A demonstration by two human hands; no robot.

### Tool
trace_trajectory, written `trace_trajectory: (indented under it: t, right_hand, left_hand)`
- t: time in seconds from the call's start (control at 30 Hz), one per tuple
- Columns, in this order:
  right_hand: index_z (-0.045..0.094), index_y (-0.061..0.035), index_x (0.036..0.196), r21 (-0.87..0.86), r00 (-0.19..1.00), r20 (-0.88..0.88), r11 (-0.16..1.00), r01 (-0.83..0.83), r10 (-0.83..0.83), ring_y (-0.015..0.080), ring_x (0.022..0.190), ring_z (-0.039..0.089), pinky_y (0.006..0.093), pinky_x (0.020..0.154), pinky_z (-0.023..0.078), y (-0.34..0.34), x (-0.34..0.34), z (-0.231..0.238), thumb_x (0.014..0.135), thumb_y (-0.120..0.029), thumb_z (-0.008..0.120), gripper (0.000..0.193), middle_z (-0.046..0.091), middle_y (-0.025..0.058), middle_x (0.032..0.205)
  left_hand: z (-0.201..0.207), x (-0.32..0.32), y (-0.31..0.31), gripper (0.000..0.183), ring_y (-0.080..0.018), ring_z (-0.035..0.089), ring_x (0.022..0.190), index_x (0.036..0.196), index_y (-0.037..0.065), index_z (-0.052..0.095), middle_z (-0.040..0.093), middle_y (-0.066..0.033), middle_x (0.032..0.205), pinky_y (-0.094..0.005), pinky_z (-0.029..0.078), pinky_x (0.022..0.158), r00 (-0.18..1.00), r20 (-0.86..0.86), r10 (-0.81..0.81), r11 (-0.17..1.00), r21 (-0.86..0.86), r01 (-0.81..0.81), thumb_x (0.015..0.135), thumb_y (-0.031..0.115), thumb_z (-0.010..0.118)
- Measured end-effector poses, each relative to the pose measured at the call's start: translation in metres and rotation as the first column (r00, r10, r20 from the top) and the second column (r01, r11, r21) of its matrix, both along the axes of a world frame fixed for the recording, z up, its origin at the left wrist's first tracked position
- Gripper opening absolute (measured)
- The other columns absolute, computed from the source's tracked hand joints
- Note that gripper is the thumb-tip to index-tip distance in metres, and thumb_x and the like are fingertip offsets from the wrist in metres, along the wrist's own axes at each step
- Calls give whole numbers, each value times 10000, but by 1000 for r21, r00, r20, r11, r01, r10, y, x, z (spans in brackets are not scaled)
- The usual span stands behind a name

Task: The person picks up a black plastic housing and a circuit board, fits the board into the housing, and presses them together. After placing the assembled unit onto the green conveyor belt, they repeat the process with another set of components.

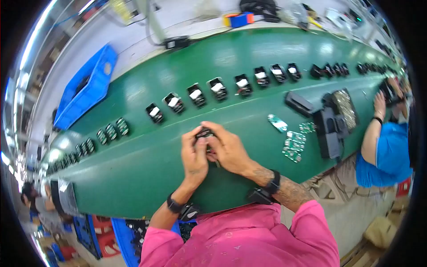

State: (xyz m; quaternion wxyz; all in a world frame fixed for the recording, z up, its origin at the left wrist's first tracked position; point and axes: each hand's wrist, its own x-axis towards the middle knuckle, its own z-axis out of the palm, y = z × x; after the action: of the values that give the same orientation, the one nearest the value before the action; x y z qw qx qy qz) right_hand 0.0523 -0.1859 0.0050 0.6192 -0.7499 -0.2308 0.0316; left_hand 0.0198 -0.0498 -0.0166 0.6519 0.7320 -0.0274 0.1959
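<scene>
My left hand (195, 155) and my right hand (227, 151) are closed together around a small black plastic housing (204, 133), above the middle of the green bench. Both thumbs press on it, and the fingers hide most of its shape. Past my hands runs a row of similar black housings with white pieces inside; the nearest housing (155, 114) lies just beyond my left hand. Off to the right of my right hand are several loose green circuit boards (294, 141) and one longer board (277, 123).
A blue bin (89, 91) stands at the far left, with green-topped units (111, 131) below it. Beyond the loose boards are a black case (299, 103), a black device (327, 133) and a bag of small brass-coloured parts (344, 109). A co-worker in blue (384, 153) sits at right.
</scene>
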Motion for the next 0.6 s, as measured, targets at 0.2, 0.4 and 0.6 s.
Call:
trace_trajectory:
  t: [0.2,0.4,0.6]
  right_hand:
    - [472,-58,1388,-183,967,249,979,95,-48,377,770,686,427,678,540,29,-9,-10,1010,-168,508,396,678,211,931]
    - [465,-49,1389,-397,975,212,918,22,68,385,764,674,465,661,529,17,1,4,998,-161,526,411,681,209,922]
    - [464,-51,1389,-116,999,50,993,-10,15,381,734,666,402,645,508,21,-4,-2,1015,-149,483,387,668,216,883]
  left_hand:
    - [9,-18,27,287,-122,592,923,1300,5,455,607,-116,1053,-271,502,792,986,-169,-8,1000,-10,6,1023,76,453]
    - [13,-11,29,325,-185,674,593,1322,-25,407,627,-189,1018,-249,554,478,944,-282,-172,935,-349,66,1028,107,445]
    - [6,-9,22,306,-186,678,597,1295,-20,419,628,-183,1003,-240,543,477,974,-199,-111,972,-227,64,1030,126,463]
